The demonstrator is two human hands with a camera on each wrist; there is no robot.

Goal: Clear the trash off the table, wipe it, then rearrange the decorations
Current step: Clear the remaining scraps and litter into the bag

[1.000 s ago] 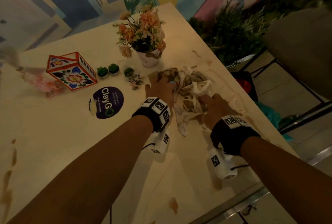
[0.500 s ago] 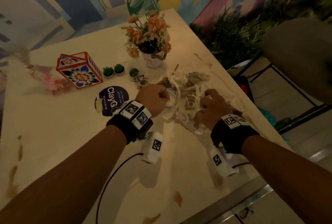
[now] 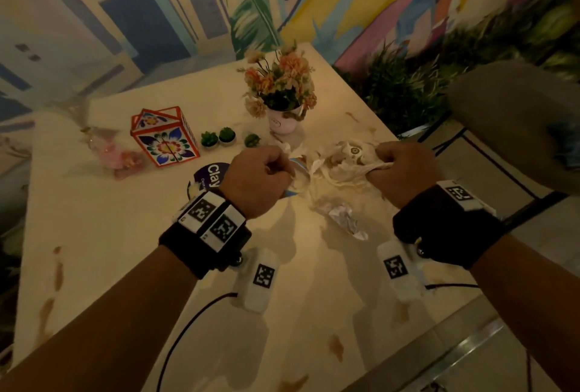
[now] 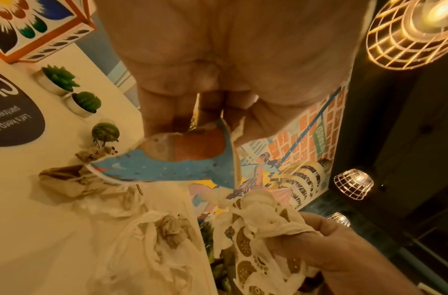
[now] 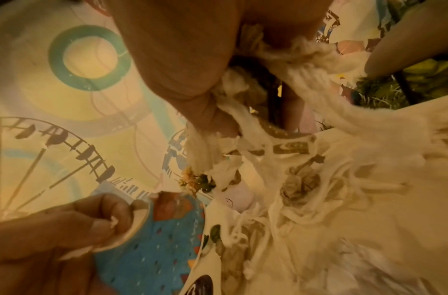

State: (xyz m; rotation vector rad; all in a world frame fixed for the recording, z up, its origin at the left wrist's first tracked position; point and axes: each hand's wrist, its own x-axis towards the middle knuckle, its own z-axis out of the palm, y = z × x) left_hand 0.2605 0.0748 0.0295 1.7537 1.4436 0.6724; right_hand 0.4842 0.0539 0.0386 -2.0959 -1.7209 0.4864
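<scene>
My left hand (image 3: 260,176) is curled round a crushed blue paper cup (image 4: 167,165) and holds it just above the table (image 3: 110,234). My right hand (image 3: 405,171) grips a bunch of stained, patterned tissue (image 3: 351,156), lifted off the surface. More crumpled tissues (image 4: 147,229) lie on the table between and under the hands. A small white crumpled wrapper (image 3: 343,220) lies in front of my right wrist. The flower pot (image 3: 282,102), painted house-shaped box (image 3: 164,137) and small green succulents (image 3: 218,137) stand behind the hands.
A purple round sticker (image 3: 208,176) lies by my left hand. A pink wrapped item (image 3: 116,153) sits left of the box. Brown stains (image 3: 58,269) mark the near tabletop. The table's right edge (image 3: 401,140) borders green plants (image 3: 405,87) and a chair (image 3: 518,121).
Both hands have closed on trash and risen off the table, drawing apart. The left took up the blue cup; the right lifted a bunch of tissue to the right.
</scene>
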